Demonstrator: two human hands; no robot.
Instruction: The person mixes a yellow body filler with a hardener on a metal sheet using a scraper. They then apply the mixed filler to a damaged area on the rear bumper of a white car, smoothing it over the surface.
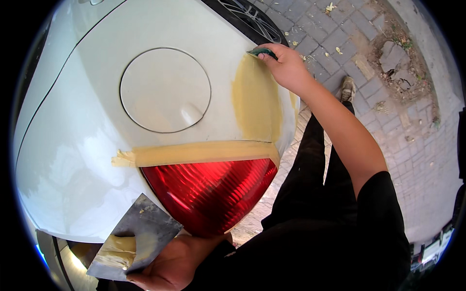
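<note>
My right hand (pixel 287 67) holds a small green spreader (pixel 262 52) with its edge against the white car body (pixel 87 136), at the top of a yellow-tan filler patch (pixel 256 102). Low in the picture, my left hand (pixel 170 264) grips a grey metal board (pixel 138 235) with a smear of the same tan filler (pixel 115 252) on it. A strip of tan masking tape (pixel 194 153) runs along the top of the red tail light (pixel 208 194), just below the filler patch.
A round fuel filler flap (pixel 165 89) sits left of the patch. A wheel (pixel 250 19) shows at the top. Grey paving bricks (pixel 388 111) with dry leaves cover the ground to the right, where my shoe (pixel 347 88) stands.
</note>
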